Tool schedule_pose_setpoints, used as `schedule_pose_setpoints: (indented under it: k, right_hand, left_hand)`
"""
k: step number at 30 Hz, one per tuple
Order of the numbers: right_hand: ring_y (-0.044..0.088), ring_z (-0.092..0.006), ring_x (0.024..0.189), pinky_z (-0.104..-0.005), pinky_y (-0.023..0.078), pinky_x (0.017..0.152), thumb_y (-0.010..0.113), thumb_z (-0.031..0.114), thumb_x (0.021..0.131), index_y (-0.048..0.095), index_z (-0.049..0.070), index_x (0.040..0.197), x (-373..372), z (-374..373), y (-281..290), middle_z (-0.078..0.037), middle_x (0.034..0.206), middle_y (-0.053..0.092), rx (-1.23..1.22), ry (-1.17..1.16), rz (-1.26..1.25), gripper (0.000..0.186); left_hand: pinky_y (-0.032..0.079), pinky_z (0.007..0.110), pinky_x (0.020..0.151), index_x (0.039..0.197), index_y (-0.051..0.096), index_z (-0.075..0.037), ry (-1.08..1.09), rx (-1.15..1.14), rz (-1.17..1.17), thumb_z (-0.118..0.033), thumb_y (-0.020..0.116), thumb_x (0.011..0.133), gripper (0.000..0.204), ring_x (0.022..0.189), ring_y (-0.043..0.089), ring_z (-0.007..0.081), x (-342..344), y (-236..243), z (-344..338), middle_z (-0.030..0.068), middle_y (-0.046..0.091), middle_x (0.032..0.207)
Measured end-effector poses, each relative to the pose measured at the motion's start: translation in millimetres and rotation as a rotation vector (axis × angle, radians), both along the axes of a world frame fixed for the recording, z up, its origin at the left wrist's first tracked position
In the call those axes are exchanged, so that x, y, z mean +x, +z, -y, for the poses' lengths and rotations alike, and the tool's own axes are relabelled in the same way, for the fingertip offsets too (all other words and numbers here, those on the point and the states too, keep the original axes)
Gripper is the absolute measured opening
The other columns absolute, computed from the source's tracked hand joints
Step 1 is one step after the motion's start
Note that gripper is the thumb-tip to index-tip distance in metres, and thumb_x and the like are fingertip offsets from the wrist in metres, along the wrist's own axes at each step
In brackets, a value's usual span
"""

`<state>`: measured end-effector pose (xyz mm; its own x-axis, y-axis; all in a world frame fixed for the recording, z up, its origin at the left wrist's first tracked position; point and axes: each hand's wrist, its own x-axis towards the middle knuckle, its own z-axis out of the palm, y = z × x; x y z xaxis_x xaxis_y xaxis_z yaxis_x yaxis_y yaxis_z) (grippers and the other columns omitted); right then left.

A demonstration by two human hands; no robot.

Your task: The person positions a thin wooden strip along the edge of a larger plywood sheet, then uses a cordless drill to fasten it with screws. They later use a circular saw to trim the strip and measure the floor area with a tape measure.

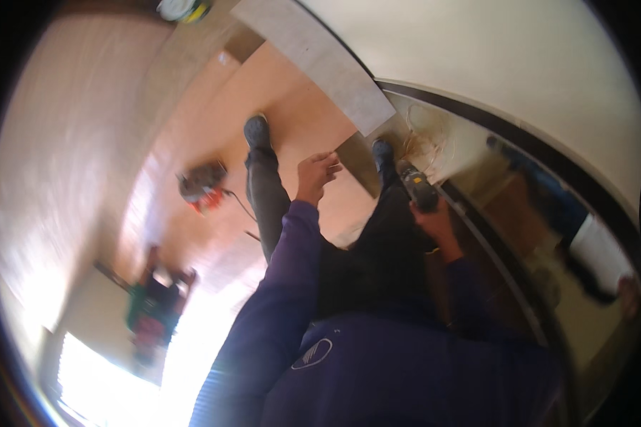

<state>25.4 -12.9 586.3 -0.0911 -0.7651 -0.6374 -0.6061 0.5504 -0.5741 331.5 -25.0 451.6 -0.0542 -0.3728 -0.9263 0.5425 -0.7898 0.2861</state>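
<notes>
My right hand (434,222) is wrapped round a dark cordless drill (421,193) with a yellow patch. The drill sits beside my right shoe, its front end by loose wires near the dark frame. In front of my body, between my legs, my left hand (316,178) is raised, with bent fingers drawn toward the thumb. Anything small in its fingertips is too blurred to name. Below that hand lies a reddish-brown board (299,92), partly under my left shoe (257,132).
A grey board (320,60) runs along the wall at the far side. Left of my leg stands a red and black power tool (203,186) with a cord. A person in green (153,306) is at lower left. Thin wires (424,139) lie by the dark-framed glossy panel (534,213).
</notes>
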Motion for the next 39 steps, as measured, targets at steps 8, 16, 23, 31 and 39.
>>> schedule_pose_setpoints:
  k: [8,16,23,31,39]
  right_hand:
    - [0.072,-0.0252,0.091,-0.0376,0.056,0.084,0.082,0.018,0.084,0.067,-0.004,0.111,-90,29,-68,-0.015,0.100,0.074,0.105,0.435,0.136,0.037]
    - [0.071,-0.0235,0.084,-0.0375,0.055,0.078,0.077,0.011,0.086,0.066,-0.003,0.103,-114,46,-120,-0.014,0.092,0.073,0.203,0.699,0.039,0.025]
    - [0.071,-0.0213,0.088,-0.0350,0.055,0.081,0.077,0.009,0.084,0.066,-0.003,0.112,-106,43,-202,-0.013,0.096,0.073,0.236,0.768,0.032,0.032]
    - [0.073,-0.0229,0.091,-0.0361,0.056,0.083,0.077,0.008,0.084,0.065,-0.003,0.117,-108,50,-278,-0.015,0.099,0.075,0.173,0.804,0.046,0.037]
    - [0.073,-0.0268,0.085,-0.0379,0.056,0.079,0.076,0.008,0.084,0.066,-0.003,0.107,-94,74,-323,-0.015,0.094,0.074,0.182,0.776,-0.006,0.027]
  left_hand:
    - [0.057,0.037,0.078,0.108,0.067,0.000,1.067,-0.011,-0.328,-0.017,0.065,0.101,0.019,0.088,0.070,0.0231,-267,-68,-19,0.0098,0.070,0.093]
    - [0.057,0.040,0.086,0.109,0.059,0.008,1.587,0.152,-0.522,-0.001,0.056,0.103,0.011,0.091,0.066,0.0294,-315,-131,-31,0.0166,0.065,0.098]
    - [0.057,0.040,0.081,0.108,0.060,0.007,1.584,0.182,-0.480,-0.004,0.058,0.102,0.012,0.085,0.066,0.0280,-311,-223,-35,0.0147,0.065,0.094]
    - [0.055,0.038,0.081,0.107,0.057,0.003,1.568,0.199,-0.551,-0.010,0.054,0.105,0.014,0.089,0.064,0.0278,-302,-294,-25,0.0157,0.065,0.098]
    - [0.056,0.042,0.086,0.114,0.059,0.007,1.554,0.177,-0.589,-0.009,0.053,0.105,0.019,0.090,0.065,0.0298,-283,-343,8,0.0182,0.067,0.101]
